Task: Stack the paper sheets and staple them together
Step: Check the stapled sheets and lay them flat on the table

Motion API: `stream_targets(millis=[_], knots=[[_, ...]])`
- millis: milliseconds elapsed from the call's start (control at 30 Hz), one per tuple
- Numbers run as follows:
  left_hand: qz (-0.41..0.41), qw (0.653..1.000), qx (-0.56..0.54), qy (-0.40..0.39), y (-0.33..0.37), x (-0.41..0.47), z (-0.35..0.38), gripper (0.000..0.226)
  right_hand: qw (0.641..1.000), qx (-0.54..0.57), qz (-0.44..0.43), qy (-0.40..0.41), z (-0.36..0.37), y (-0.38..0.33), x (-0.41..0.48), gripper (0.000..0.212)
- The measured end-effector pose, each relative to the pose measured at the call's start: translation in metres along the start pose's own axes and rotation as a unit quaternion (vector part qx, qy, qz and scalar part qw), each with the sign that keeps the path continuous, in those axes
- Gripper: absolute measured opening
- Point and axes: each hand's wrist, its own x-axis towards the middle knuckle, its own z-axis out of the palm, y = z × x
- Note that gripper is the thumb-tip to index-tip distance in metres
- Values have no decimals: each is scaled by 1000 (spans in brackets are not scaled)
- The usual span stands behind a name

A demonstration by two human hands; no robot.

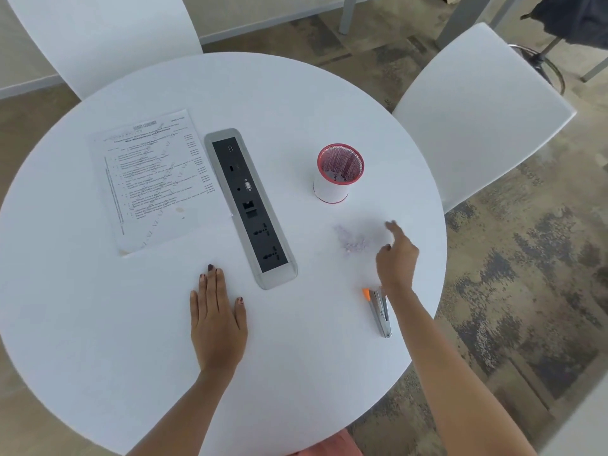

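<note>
Printed paper sheets (154, 179) lie in a pile on the left of the round white table (131, 340). A silver stapler (380, 312) with an orange tip lies near the table's right edge. My left hand (217, 320) rests flat on the table, fingers straight, just below the sheets. My right hand (396, 256) hovers above the stapler's orange end with fingers loosely curled and the index finger stretched forward; it holds nothing. A faint scatter of small purple staples (353, 240) lies left of that hand.
A grey power socket strip (251, 209) is set into the table's middle, running diagonally. A red-rimmed mesh pen cup (337, 174) stands to its right. White chairs (477, 110) stand at the far right and far left.
</note>
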Motion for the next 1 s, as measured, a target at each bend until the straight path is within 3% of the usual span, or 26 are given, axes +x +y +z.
stream_targets(millis=[67, 133, 267, 500, 567, 733, 1000], knots=[[1, 1000, 0, 1, 1, 0, -1, 61, 995, -41, 91, -25, -3, 9, -1, 56], [2, 1000, 0, 2, 1, 0, -1, 61, 984, -92, 129, -81, 0, 15, -6, 54], [0, 1000, -2, 4, 1, 0, 0, 61, 972, -147, 85, -160, 16, 8, -21, 67], [2, 1000, -6, 11, 0, -1, -1, 61, 963, -103, -11, -249, 46, -36, -42, 75], [3, 1000, -7, 11, 0, -1, -1, 61, 968, -83, -54, -233, 51, -43, -42, 70], [5, 1000, -8, 14, 1, 0, -1, 61, 984, -106, -121, -80, 50, -55, -21, 45], [4, 1000, -10, 14, 0, -1, -1, 61, 969, -142, -181, -86, 59, -65, 12, 51]])
